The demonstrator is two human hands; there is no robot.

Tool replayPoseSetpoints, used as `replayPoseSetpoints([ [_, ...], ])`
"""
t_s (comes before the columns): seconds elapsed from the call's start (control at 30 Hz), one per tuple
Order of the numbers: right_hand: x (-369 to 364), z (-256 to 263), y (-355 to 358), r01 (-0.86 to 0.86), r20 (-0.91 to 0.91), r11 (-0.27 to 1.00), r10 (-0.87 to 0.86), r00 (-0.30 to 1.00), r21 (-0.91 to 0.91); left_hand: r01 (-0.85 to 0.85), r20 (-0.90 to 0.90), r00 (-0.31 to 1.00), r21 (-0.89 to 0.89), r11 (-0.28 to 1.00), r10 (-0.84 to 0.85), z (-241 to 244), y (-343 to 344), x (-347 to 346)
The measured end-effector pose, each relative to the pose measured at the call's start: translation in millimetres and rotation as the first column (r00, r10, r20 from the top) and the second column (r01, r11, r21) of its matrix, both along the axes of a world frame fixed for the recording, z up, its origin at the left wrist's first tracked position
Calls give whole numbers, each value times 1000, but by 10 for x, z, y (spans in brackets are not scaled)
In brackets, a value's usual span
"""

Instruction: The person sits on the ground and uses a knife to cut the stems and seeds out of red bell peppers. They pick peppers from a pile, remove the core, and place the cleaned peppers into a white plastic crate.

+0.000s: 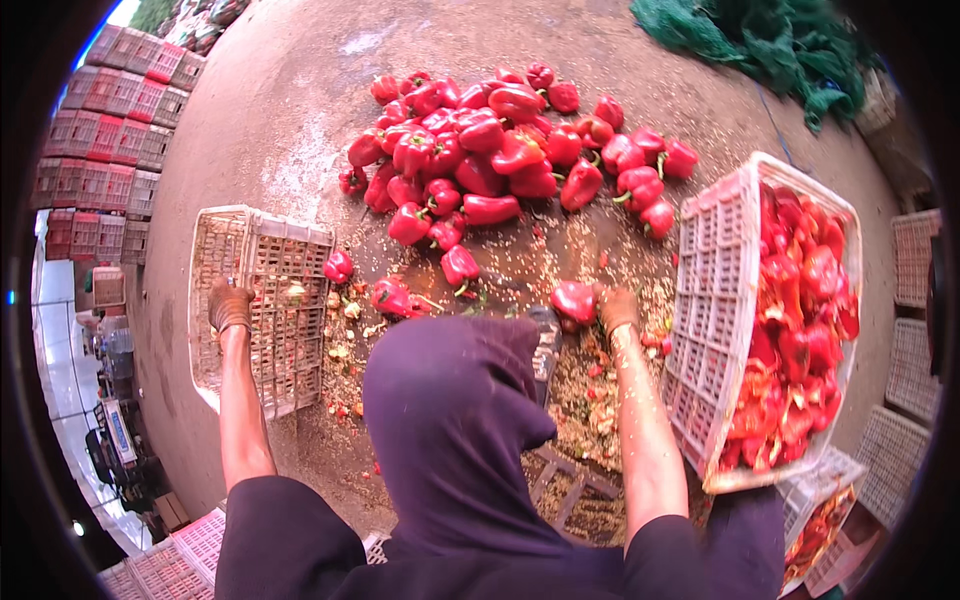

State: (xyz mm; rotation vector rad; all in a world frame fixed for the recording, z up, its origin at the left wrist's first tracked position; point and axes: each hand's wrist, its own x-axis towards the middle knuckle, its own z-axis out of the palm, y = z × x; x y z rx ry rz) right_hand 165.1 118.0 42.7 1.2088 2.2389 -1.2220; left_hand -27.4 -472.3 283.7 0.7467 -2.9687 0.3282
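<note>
My left hand (229, 304), in a brownish glove, is curled over the rim of a pale slatted plastic crate (289, 330); a small shiny bit shows by its fingertips. My right hand (616, 307), similarly gloved, grasps a red bell pepper (574, 301) low over the seed-strewn ground. A heap of whole red bell peppers (480, 150) lies ahead. Between the hands are a few separate peppers, including a red bell pepper (459, 265). To the right stands a tilted-looking crate (709, 315) filled with opened red pepper pieces (799, 322). A dark hood (450, 427) blocks the lower middle.
Seeds and pale pepper cores (589, 420) cover the ground near a shoe (546, 345) and a frame-like object (574, 487). Stacked crates (112, 127) stand at far left; another crate (821, 480) sits lower right. Green netting (780, 45) lies at upper right.
</note>
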Motion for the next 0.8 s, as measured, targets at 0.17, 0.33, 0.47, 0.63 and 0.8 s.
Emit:
replayPoseSetpoints([
  [0.17,-187,22,-184,-85,188,989,62,980,122,581,-77,784,-259,771,-616,-183,468,44],
  [0.33,-124,-44,-238,21,104,999,-25,994,40,124,-16,921,959,254,-388,-1135,2398,531],
  [0.47,133,-402,-140,-257,13,965,257,966,43,-299,350,747,936,185,-565,-2184,3737,969],
  [0.63,231,-62,-227,641,192,297,-792,580,-708,-161,217,765,976,146,-607,-2087,4413,1141],
  [0.8,353,615,-166,186,-113,307,-743,659,-933,-16,-74,701,993,-119,-709,-1321,4739,910],
])
